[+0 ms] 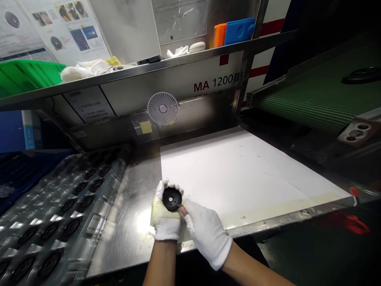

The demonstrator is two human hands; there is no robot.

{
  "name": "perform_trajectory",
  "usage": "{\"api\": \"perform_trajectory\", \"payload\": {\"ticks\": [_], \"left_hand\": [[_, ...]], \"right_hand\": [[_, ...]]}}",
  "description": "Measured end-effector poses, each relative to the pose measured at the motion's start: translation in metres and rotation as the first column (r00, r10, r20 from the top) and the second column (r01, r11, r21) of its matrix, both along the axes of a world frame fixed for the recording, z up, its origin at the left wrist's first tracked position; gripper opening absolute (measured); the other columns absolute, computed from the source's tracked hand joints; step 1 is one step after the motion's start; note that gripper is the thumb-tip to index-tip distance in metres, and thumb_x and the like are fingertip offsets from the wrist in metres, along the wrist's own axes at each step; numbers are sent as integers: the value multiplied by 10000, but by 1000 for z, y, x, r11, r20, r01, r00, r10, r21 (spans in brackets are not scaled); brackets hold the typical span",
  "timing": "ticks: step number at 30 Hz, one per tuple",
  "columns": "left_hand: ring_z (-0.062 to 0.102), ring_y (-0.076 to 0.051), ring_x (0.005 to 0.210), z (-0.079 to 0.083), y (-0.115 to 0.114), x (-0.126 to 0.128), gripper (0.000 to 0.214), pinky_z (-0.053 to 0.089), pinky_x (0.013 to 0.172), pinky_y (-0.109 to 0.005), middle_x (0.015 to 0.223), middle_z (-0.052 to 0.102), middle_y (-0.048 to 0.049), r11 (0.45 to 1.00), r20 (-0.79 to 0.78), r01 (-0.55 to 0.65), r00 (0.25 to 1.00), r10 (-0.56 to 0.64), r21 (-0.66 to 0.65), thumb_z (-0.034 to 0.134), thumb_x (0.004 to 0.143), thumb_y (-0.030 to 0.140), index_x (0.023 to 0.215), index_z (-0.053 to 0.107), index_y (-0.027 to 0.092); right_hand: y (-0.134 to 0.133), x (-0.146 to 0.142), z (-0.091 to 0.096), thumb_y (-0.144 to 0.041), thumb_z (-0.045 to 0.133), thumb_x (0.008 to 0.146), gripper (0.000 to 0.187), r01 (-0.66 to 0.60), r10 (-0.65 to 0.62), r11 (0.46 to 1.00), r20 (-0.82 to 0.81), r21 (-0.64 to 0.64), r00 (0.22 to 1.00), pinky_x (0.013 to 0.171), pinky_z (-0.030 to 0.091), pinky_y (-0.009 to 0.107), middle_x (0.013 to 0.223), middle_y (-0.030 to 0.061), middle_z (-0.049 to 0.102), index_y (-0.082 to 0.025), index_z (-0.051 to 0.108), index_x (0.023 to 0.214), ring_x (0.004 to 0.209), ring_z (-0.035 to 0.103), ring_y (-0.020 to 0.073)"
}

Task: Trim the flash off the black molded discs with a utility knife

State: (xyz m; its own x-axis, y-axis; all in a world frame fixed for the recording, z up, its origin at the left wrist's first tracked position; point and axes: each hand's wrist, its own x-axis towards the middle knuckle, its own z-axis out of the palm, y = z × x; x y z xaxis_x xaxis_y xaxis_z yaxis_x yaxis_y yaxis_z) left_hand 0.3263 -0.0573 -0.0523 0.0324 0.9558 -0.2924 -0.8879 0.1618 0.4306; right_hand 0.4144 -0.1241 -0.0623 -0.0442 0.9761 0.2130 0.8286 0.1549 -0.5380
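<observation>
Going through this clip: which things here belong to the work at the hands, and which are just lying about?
Belonging to the work:
gloved left hand, holding a black round part
gloved right hand, touching it
clear tray of matching black parts

Lying about:
green bin
white cloth
orange block
blue block

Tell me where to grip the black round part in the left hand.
Take the black round part by its outer rim, coming from the right, near the right hand. The left hand cups the far edge, and the recessed centre looks too shallow to pinch.
</observation>
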Motion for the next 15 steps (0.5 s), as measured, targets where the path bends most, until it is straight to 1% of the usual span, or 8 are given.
{"api": "perform_trajectory", "payload": {"ticks": [3,4,6,8,9,10,12,15], "left_hand": [[543,-93,640,2,-4,0,87,477,684,-258,662,551,21,996,-14,-82,996,83,35,615,706,163,788,594,182],[565,-116,691,3,-6,-1,139,481,709,-281,708,578,3,996,-33,-73,997,75,48,607,705,162,843,604,183],[589,-200,823,8,-10,-5,260,488,729,-357,843,619,-71,998,-81,32,996,-28,50,578,709,189,967,603,165],[586,-262,867,11,-14,-9,319,494,693,-398,892,620,-129,986,-110,162,981,-157,38,542,708,217,1009,598,129],[589,-257,836,12,-14,-10,310,495,669,-388,860,620,-128,980,-108,194,976,-188,39,531,704,218,989,606,120],[590,-230,777,12,-14,-11,275,494,647,-362,797,614,-109,981,-96,190,978,-185,46,529,700,207,945,617,118],[568,-165,667,11,-12,-10,166,484,615,-302,685,582,-51,987,-54,153,987,-150,46,548,703,182,842,625,132],[541,-119,621,6,-7,-6,79,474,608,-266,648,555,-4,993,22,116,993,-117,5,604,724,221,772,609,158]], "right_hand": [[-2,-3,1,-288,340,932,235,-17,17,1000,9,-5,1000,516,270,261,698,-22,609,-223,530,809,584,546,135],[-2,-3,2,-282,341,931,229,-22,22,1000,7,-2,1000,518,269,263,702,-22,608,-225,528,812,586,547,137],[-1,-1,2,-264,362,925,196,-30,30,1000,-5,8,1000,526,269,265,714,-26,610,-232,527,823,600,551,140],[0,3,1,-249,384,918,160,-31,31,999,-30,14,999,537,277,262,737,-28,613,-238,525,842,625,557,143],[0,5,1,-246,388,917,154,-20,21,1000,-44,9,999,540,282,258,742,-29,613,-238,523,844,632,558,142],[0,7,0,-245,386,918,156,-4,4,1000,-54,1,999,541,286,255,737,-30,610,-237,522,843,630,558,140],[0,9,-2,-243,383,918,166,23,-23,1000,-59,-7,998,539,286,253,715,-33,603,-235,522,829,615,552,136],[-2,7,-3,-250,385,915,166,25,-25,1000,-51,3,998,522,271,258,688,-39,595,-236,527,831,583,538,130]]}}
